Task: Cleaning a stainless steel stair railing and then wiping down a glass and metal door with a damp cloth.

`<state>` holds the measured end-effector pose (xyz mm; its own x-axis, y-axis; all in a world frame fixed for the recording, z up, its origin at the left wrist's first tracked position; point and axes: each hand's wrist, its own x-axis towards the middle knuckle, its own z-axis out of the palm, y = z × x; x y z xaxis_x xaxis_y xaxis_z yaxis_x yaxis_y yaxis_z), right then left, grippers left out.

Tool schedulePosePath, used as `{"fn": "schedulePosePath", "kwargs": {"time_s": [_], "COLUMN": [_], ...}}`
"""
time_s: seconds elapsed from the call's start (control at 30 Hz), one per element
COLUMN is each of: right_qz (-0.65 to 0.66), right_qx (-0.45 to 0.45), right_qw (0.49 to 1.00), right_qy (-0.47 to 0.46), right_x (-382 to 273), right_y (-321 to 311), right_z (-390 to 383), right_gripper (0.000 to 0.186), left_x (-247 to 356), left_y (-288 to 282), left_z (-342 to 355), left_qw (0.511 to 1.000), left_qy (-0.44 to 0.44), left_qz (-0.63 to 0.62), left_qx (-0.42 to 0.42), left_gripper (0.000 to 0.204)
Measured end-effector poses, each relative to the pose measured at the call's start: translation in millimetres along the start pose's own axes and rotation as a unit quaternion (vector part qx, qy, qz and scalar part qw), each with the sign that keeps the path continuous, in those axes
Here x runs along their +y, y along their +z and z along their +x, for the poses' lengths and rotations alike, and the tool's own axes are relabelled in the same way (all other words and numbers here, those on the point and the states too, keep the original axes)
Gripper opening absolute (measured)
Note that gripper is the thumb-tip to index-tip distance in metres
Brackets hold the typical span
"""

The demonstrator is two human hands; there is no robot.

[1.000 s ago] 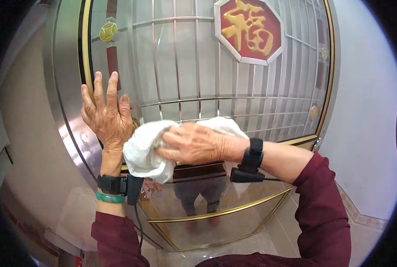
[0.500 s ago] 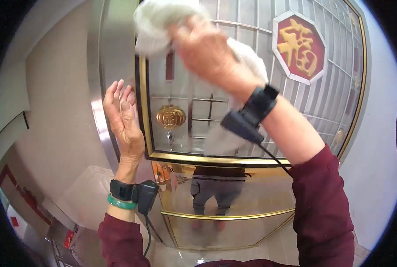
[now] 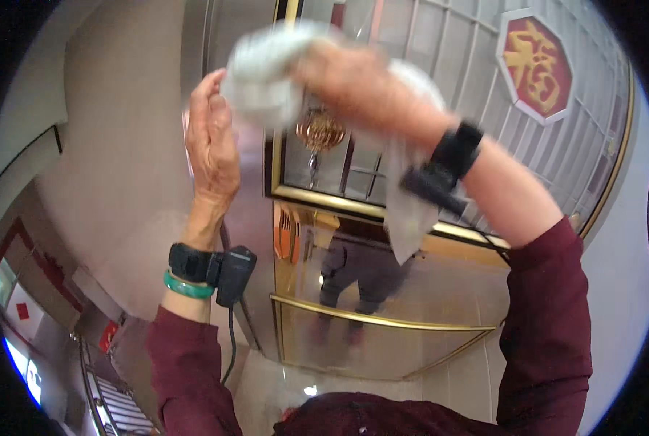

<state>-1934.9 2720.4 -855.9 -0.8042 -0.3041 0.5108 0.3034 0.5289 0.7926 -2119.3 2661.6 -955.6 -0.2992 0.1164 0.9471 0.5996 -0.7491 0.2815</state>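
My right hand (image 3: 346,83), blurred by motion, grips a bunched white cloth (image 3: 259,83) high over the upper pane of a metal door (image 3: 441,58), near its left edge. A length of the cloth hangs below my wrist. My left hand (image 3: 212,156) is raised at the door's left frame (image 3: 248,291), fingers stretched upward and holding nothing, just left of the cloth; whether it touches the frame is unclear. Behind the grille a gold ornament (image 3: 319,129) shows beside my right hand. A red octagonal plaque (image 3: 535,65) with a gold character is at the upper right.
The door's lower glossy panel (image 3: 383,345) reflects my legs. A pale wall (image 3: 121,203) is on the left, with a stair railing (image 3: 117,403) and a red notice (image 3: 109,336) at lower left. Another white wall (image 3: 611,276) borders the door on the right.
My right hand has swept upward with the cloth, which now trails lower on one side. My left hand has turned from palm-down to upright on its side. The view has shifted, moving the plaque rightward.
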Motion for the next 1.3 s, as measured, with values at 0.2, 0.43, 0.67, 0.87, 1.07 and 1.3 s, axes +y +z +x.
{"fn": "schedulePosePath", "kwargs": {"time_s": [0.2,0.43,0.67,0.87,1.07,1.3], "right_qz": [0.013,0.145,0.203,0.159,0.074,-0.074], "right_qx": [-0.071,-0.178,-0.247,-0.232,-0.171,-0.043], "right_qw": [0.976,0.96,0.917,0.911,0.899,0.787], "right_qy": [0.208,0.16,0.239,0.302,0.397,0.612], "right_x": [-2.8,-114.4,-119.8,-97.3,-83.4,-108.9], "right_y": [0.7,32.2,-25.4,-97.5,-164.6,-214.0], "right_z": [25.3,-46.3,-63.3,-156.2,-287.1,-391.7], "right_gripper": [0.018,0.036,0.033,0.03,0.031,0.037], "left_x": [-16.7,-10.8,-3.3,-3.1,-7.5,-17.4], "left_y": [-4.2,7.7,15.6,14.3,21.7,30.2], "left_z": [-1.1,-8.4,-14.9,-12.3,-23.3,-21.5], "left_qw": [0.998,0.999,0.989,0.981,0.972,0.944], "left_qy": [-0.005,-0.007,0.088,0.112,0.114,0.22], "left_qz": [-0.039,-0.039,0.084,0.124,0.171,0.245], "left_qx": [0.049,0.014,-0.079,-0.1,-0.114,-0.034], "left_gripper": [0.037,0.034,0.035,0.031,0.033,0.042]}}
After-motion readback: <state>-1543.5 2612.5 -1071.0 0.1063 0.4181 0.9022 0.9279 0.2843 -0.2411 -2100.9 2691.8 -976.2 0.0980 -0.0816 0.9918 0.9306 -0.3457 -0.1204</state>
